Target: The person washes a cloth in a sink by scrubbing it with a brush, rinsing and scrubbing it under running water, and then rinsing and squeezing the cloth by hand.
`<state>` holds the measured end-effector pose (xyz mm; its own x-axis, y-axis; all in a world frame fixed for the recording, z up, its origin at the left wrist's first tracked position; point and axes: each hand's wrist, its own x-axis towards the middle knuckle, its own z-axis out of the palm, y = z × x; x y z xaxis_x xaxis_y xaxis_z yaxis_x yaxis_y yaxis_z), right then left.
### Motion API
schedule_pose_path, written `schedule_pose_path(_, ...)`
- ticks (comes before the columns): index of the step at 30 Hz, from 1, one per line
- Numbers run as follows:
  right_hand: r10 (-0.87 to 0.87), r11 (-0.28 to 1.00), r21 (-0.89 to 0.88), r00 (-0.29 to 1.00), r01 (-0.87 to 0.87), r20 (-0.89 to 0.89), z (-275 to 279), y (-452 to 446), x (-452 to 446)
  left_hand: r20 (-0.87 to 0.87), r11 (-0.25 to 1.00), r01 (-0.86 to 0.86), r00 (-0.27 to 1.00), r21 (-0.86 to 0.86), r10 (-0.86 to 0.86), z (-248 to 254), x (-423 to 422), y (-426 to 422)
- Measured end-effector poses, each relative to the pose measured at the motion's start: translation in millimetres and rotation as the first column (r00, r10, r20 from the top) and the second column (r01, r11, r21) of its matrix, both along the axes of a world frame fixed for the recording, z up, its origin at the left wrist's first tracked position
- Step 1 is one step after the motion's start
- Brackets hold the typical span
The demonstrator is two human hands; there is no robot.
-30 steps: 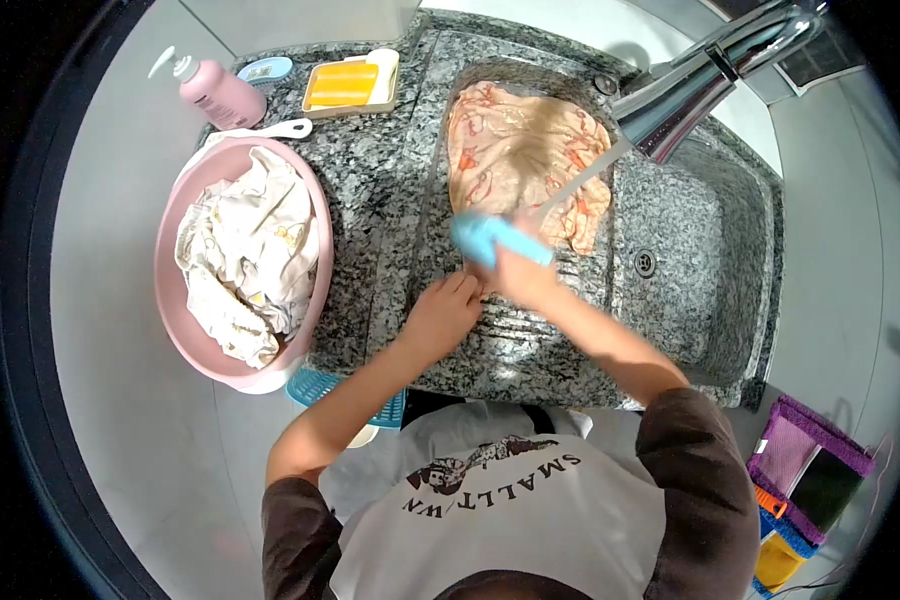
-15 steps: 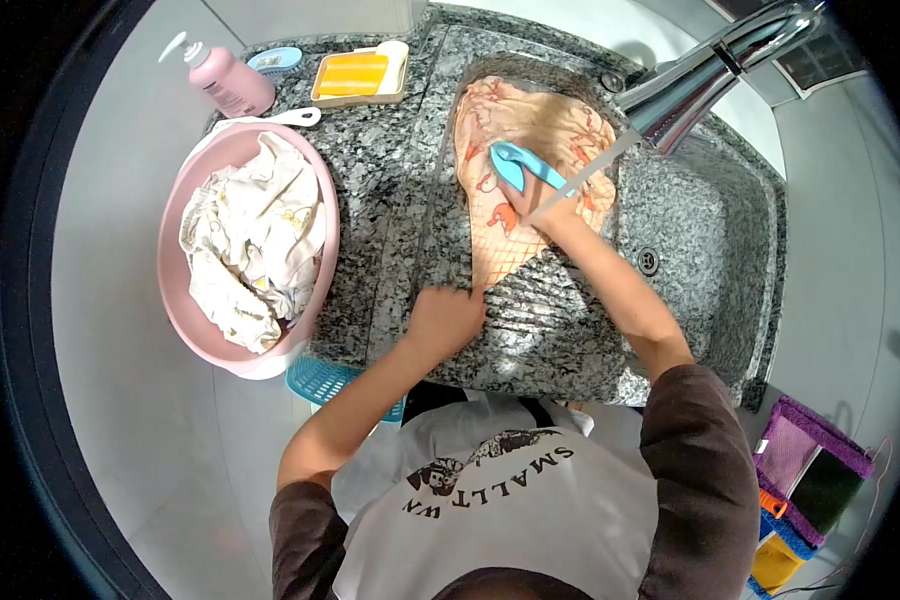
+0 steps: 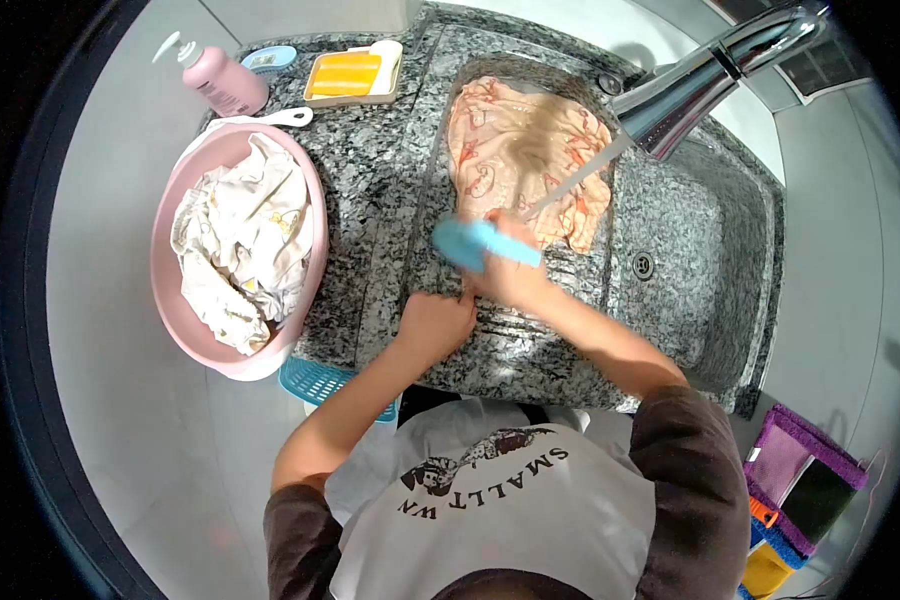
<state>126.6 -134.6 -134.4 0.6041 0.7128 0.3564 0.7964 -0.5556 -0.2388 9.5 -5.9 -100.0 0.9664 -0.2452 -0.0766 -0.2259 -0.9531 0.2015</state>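
Observation:
A wet peach cloth with red patterns (image 3: 530, 150) lies spread on the ribbed granite washboard (image 3: 510, 345). My right hand (image 3: 515, 270) grips a light blue brush (image 3: 485, 245), blurred by motion, over the cloth's near end. Just below and to the left, my left hand (image 3: 438, 325) is closed on the cloth's near corner, which is mostly hidden by the hands. Water runs in a slanting stream from the chrome faucet (image 3: 670, 110) and reaches the cloth beside my right hand.
A pink basin (image 3: 320, 215) with white clothes (image 3: 255, 235) stands at left. Behind it are a pink pump bottle (image 3: 225, 82) and a dish with yellow soap (image 3: 345, 75). The sink basin (image 3: 700, 260) lies at right, a blue basket (image 3: 315, 380) below the counter.
Half a second ago the brush was farther up the cloth; it has moved down and left with my right hand. My left hand remains at the near corner.

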Motion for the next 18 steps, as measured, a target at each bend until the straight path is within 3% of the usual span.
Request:
schedule_pose_path(1,0.004,1.0,-0.002,1.0,-0.004,-0.003,3,5,17,-0.008,1.0,-0.003,1.0,-0.009,0.003,3,0,0)
schedule_pose_path(3,-0.221,0.956,-0.237,0.956,0.173,-0.193,6,18,64,-0.023,1.0,0.003,1.0,-0.014,-0.003,8,-3,0)
schedule_pose_path(7,-0.189,0.976,-0.112,0.981,0.184,-0.033,23,9,23,0.012,1.0,-0.02,1.0,-0.018,0.02,8,-5,-2)
schedule_pose_path(8,-0.023,0.999,0.021,0.967,0.029,-0.253,20,2,5,0.016,1.0,-0.024,1.0,-0.005,0.024,8,-3,-2)
schedule_pose_path(10,0.01,1.0,-0.008,0.994,-0.011,-0.109,-13,-4,8,0.03,1.0,-0.016,0.999,-0.024,0.017,7,1,-2)
schedule_pose_path(11,0.009,1.0,-0.008,0.993,-0.01,-0.116,1,2,16,0.033,0.999,-0.003,0.999,-0.041,0.004,8,-1,-4)
schedule_pose_path(13,-0.233,0.97,-0.142,0.93,0.199,-0.285,43,27,54,-0.025,1.0,-0.014,1.0,-0.011,0.014,12,-2,-3)
schedule_pose_path(15,-0.268,0.962,-0.152,0.899,0.228,-0.347,33,25,79,-0.076,1.0,-0.027,0.997,0.009,0.027,14,1,-3)
schedule_pose_path(18,-0.342,0.94,-0.177,0.82,0.292,-0.459,23,3,91,0.095,0.993,0.115,0.989,0.01,-0.115,10,25,1)
